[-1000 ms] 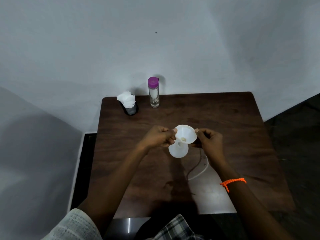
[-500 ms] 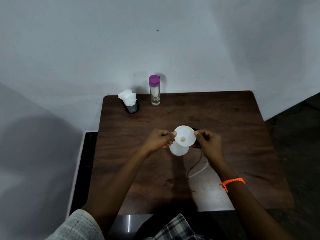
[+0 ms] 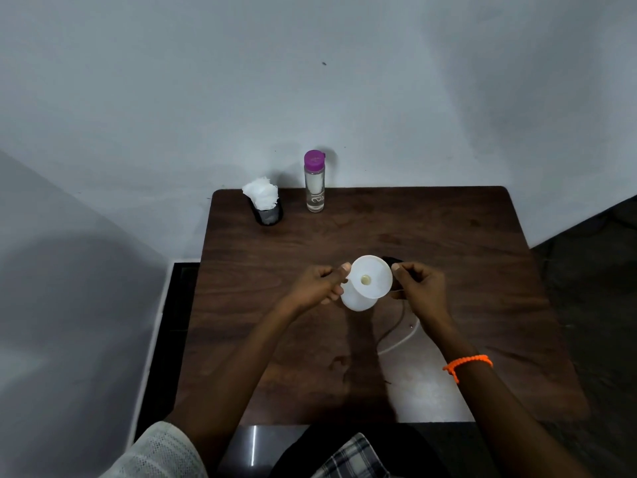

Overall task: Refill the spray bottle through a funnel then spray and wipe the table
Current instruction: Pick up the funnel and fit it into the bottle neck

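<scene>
Holding the funnel [image 3: 371,278] over the bottle [image 3: 355,300] mid-tabletop [image 3: 448,243], I am pinching its rim with my left hand [image 3: 319,286] while my right hand [image 3: 418,289] is gripping something dark I cannot identify.

Your funnel [image 3: 372,278]: white, mouth up, seated on white spray bottle [image 3: 353,300] | mid-table [image 3: 448,243], both upright.

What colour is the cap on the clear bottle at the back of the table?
Purple-magenta; the bottle cap shows clearly in the head view.
</scene>
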`<control>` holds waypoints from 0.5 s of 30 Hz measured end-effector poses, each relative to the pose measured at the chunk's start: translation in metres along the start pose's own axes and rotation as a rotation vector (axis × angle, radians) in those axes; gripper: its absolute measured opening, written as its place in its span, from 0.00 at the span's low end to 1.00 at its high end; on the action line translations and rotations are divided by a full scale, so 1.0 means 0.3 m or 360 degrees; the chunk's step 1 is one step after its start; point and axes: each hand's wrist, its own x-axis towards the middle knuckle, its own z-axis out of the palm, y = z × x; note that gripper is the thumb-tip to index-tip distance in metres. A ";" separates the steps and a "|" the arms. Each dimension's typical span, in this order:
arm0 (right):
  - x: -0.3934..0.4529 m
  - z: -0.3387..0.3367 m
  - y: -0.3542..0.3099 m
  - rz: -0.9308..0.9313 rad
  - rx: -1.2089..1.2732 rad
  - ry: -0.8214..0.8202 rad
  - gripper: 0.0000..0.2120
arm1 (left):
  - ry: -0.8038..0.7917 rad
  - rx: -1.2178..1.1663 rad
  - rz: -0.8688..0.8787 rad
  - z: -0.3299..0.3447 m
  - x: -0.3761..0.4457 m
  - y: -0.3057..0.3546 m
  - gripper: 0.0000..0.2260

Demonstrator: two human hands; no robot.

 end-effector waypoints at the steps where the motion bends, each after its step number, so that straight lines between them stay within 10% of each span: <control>1: 0.007 -0.004 -0.007 -0.0010 -0.0006 0.0006 0.05 | 0.0008 -0.0006 -0.0009 -0.007 0.001 0.000 0.24; 15: 0.362 0.167 -0.193 -0.0372 -0.0617 -0.0175 0.07 | 0.0735 0.0145 0.0225 -0.238 0.219 0.095 0.11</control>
